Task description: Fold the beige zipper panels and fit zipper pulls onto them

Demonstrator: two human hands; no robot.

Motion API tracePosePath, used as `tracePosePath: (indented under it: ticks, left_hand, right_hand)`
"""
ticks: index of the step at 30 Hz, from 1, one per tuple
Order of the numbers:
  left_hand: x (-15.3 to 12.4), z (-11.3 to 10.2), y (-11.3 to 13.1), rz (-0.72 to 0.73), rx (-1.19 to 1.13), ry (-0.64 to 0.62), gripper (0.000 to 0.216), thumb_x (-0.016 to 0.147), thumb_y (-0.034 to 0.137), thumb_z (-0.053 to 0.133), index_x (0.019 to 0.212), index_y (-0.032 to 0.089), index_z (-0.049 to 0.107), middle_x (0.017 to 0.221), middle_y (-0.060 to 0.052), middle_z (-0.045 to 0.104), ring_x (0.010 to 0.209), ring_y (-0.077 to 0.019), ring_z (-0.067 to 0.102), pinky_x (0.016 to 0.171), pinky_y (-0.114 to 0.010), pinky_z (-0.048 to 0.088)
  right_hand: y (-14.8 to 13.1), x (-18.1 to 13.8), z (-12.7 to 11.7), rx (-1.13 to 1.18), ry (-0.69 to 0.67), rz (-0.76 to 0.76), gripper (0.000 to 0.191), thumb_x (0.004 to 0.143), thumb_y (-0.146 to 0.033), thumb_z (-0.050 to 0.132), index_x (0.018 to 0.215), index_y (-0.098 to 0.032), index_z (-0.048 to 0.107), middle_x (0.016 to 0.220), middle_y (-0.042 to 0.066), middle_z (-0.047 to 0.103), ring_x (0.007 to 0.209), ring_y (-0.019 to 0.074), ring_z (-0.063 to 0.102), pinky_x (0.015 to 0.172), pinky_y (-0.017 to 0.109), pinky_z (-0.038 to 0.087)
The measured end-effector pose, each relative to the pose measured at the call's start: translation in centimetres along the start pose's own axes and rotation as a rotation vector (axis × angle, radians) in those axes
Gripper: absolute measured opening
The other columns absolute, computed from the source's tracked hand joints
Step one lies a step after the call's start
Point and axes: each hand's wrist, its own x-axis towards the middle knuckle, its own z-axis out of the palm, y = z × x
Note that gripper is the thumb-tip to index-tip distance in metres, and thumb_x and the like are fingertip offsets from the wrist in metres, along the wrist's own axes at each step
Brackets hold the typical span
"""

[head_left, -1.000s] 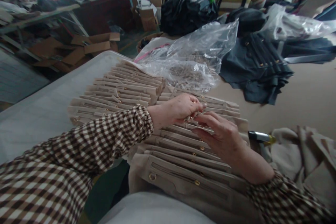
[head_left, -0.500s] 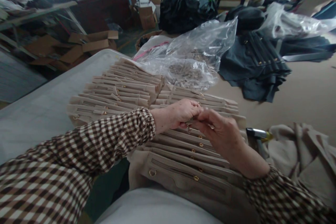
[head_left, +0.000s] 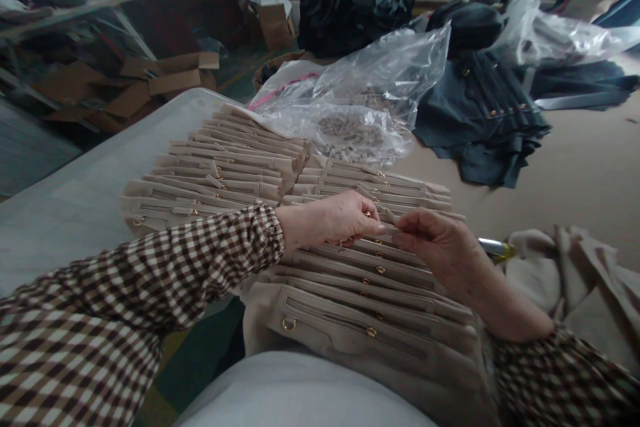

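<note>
My left hand point(head_left: 345, 219) is closed in a pinch over the row of beige panels. Small gold-coloured metal shows by its fingers, though I cannot make out exactly what it grips. Close on its right, my right hand point(head_left: 435, 233) pinches a small beige tab point(head_left: 389, 215) between thumb and forefinger. The fingertips of both hands almost meet. Under them lie overlapping beige zippered panels point(head_left: 350, 310) with gold zipper sliders point(head_left: 371, 332). On the nearest panel sits a gold D-ring point(head_left: 289, 324).
A second row of beige panels point(head_left: 215, 167) lies at the left. Behind is a clear plastic bag point(head_left: 360, 127) of small beige pieces. Dark zippered panels point(head_left: 480, 113) lie at back right. A silver-and-yellow tool point(head_left: 495, 247) rests beside folded beige fabric point(head_left: 540, 273).
My right hand has moved slightly right and down, away from the left, and the beige tab now shows at its fingertips. My left hand stays nearly in place.
</note>
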Motion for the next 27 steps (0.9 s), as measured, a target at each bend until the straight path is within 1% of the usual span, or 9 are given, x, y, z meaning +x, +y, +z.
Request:
tracePosePath:
  ticks: [3, 6, 8, 11, 16, 19, 27]
  left_hand:
    - [0.5, -0.1, 0.3, 0.117, 0.286, 0.057, 0.015, 0.077, 0.026, 0.059, 0.069, 0.015, 0.063, 0.047, 0.006, 0.043, 0.044, -0.0072, 0.036, 0.044, -0.023, 0.024]
    - [0.9, -0.1, 0.4, 0.219, 0.487, 0.081, 0.014, 0.077, 0.02, 0.059, 0.066, 0.014, 0.066, 0.051, 0.004, 0.05, 0.05, -0.0086, 0.042, 0.05, -0.024, 0.028]
    - [1.1, -0.1, 0.4, 0.237, 0.574, 0.085, 0.014, 0.077, 0.017, 0.057, 0.068, 0.013, 0.067, 0.054, 0.002, 0.055, 0.053, -0.01, 0.046, 0.053, -0.025, 0.031]
    - [1.1, -0.1, 0.3, 0.241, 0.648, 0.074, 0.015, 0.078, 0.017, 0.056, 0.071, 0.013, 0.069, 0.06, -0.001, 0.061, 0.057, -0.0116, 0.05, 0.056, -0.025, 0.033]
    - [1.3, -0.1, -0.3, 0.306, 0.78, 0.115, 0.018, 0.079, 0.021, 0.056, 0.071, 0.014, 0.069, 0.063, -0.005, 0.064, 0.058, -0.0142, 0.052, 0.055, -0.027, 0.032]
    - [1.4, 0.0, -0.5, 0.305, 0.828, 0.126, 0.019, 0.08, 0.021, 0.054, 0.072, 0.014, 0.069, 0.064, -0.006, 0.066, 0.06, -0.0161, 0.055, 0.055, -0.028, 0.033]
    - [0.9, 0.2, -0.2, 0.275, 0.869, 0.153, 0.023, 0.083, 0.021, 0.049, 0.079, 0.012, 0.07, 0.075, -0.011, 0.071, 0.069, -0.0204, 0.063, 0.061, -0.029, 0.043]
  right_hand:
    - [-0.2, -0.1, 0.0, -0.171, -0.088, -0.021, 0.015, 0.082, -0.028, 0.059, 0.083, -0.02, 0.072, 0.069, 0.001, 0.068, 0.062, 0.0134, 0.058, 0.059, 0.023, 0.042]
    - [-0.5, 0.0, 0.1, -0.369, -0.113, -0.083, 0.021, 0.083, -0.023, 0.054, 0.083, -0.021, 0.075, 0.066, 0.001, 0.069, 0.059, 0.0131, 0.058, 0.057, 0.023, 0.038]
    - [-0.5, 0.2, 0.1, -0.467, -0.136, -0.106, 0.023, 0.083, -0.02, 0.053, 0.085, -0.022, 0.075, 0.067, 0.001, 0.07, 0.059, 0.0131, 0.058, 0.057, 0.023, 0.038]
    - [-0.3, 0.5, 0.3, -0.559, -0.186, -0.101, 0.023, 0.083, -0.017, 0.052, 0.082, -0.023, 0.074, 0.071, 0.001, 0.071, 0.063, 0.0134, 0.059, 0.059, 0.023, 0.037]
    - [0.0, 0.9, 0.6, -0.596, -0.233, -0.095, 0.019, 0.084, -0.018, 0.053, 0.079, -0.022, 0.071, 0.076, 0.001, 0.07, 0.066, 0.0134, 0.058, 0.062, 0.024, 0.035]
    - [-0.1, 1.0, 0.7, -0.617, -0.232, -0.1, 0.017, 0.084, -0.017, 0.054, 0.078, -0.02, 0.07, 0.075, 0.001, 0.068, 0.067, 0.014, 0.057, 0.063, 0.024, 0.035]
    - [0.1, 0.9, 0.9, -0.585, -0.217, -0.116, 0.015, 0.082, -0.014, 0.052, 0.077, -0.019, 0.065, 0.077, 0.001, 0.066, 0.07, 0.0142, 0.056, 0.065, 0.024, 0.036]
